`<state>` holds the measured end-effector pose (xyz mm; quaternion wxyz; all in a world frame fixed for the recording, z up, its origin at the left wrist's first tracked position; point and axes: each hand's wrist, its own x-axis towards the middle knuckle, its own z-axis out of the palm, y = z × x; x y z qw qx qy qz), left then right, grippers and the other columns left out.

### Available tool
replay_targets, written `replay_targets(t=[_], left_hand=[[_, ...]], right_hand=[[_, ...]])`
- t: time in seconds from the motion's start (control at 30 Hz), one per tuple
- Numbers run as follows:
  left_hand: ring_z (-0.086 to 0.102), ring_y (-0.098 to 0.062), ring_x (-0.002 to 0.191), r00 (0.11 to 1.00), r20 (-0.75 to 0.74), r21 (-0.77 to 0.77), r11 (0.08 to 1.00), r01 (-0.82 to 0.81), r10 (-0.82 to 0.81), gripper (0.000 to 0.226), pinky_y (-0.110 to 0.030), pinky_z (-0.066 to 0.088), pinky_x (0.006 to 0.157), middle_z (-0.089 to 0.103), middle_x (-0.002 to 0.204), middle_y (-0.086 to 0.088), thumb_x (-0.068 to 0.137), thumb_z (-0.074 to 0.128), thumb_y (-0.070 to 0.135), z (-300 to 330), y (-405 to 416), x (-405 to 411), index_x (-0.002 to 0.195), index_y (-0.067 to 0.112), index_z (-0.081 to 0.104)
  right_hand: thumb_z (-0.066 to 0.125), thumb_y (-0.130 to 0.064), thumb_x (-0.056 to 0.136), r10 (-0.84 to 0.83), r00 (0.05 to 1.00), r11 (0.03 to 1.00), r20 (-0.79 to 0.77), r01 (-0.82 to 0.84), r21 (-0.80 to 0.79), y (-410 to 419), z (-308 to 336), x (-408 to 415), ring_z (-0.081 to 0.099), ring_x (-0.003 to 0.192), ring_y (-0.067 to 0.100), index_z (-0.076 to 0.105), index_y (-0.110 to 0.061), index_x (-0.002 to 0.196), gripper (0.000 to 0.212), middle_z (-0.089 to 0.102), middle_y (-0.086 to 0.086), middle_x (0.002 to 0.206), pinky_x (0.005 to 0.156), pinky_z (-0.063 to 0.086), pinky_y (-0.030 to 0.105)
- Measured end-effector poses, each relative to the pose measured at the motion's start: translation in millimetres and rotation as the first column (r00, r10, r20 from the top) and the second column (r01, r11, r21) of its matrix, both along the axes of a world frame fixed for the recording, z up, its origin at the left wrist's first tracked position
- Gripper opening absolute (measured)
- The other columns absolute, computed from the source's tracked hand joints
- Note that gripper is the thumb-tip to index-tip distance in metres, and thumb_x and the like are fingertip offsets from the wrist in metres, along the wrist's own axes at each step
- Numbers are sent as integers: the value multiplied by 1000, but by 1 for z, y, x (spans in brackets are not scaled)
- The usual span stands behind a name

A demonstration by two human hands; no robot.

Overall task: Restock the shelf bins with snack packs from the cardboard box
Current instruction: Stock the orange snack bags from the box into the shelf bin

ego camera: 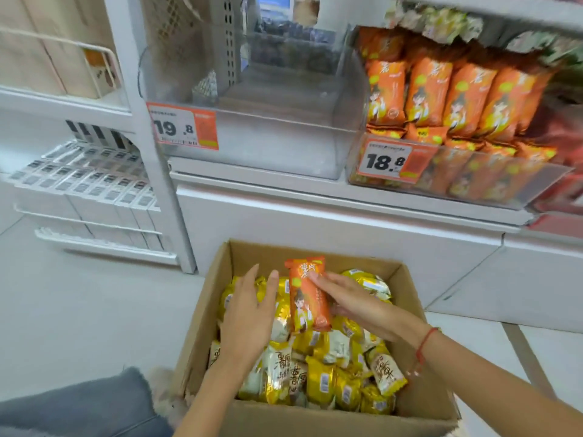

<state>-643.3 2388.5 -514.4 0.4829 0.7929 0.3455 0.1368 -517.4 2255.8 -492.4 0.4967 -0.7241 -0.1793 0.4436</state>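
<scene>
An open cardboard box [202, 313] stands on the floor, filled with several yellow and white snack packs [318, 370]. My right hand [350, 302] holds an orange snack pack [307, 294] upright above the box, thumb on its front. My left hand [249, 313] hovers just left of it with straight fingers, holding nothing. On the shelf above, a clear bin [271, 121] tagged 19.8 holds almost nothing. The clear bin [457, 181] to its right, tagged 18.8, is packed with orange packs [441, 96].
A white shelf unit [347, 209] runs behind the box. White boxed goods [85, 184] fill a lower rack at left. An upper shelf carries green and white packs [441, 23]. My knee in grey fabric [79, 408] shows at the bottom left.
</scene>
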Motion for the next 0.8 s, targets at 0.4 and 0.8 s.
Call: replay_targets(t=[0.4, 0.8], left_hand=[[66, 5, 90, 835, 466, -195, 887, 418, -291, 9, -17, 52, 76, 69, 103, 15, 90, 58, 41, 123, -70, 132, 97, 40, 62], [39, -31, 137, 898, -80, 939, 269, 213, -432, 58, -49, 32, 109, 44, 147, -7, 92, 23, 46, 192, -31, 276, 144, 28, 41]], right_hand=[[66, -23, 88, -443, 833, 879, 332, 330, 344, -61, 139, 62, 67, 94, 4, 58, -26, 120, 33, 69, -9, 107, 79, 53, 16], [66, -28, 88, -696, 318, 666, 644, 621, 413, -153, 200, 251, 62, 103, 26, 58, -5, 120, 40, 65, 11, 111, 86, 49, 37]])
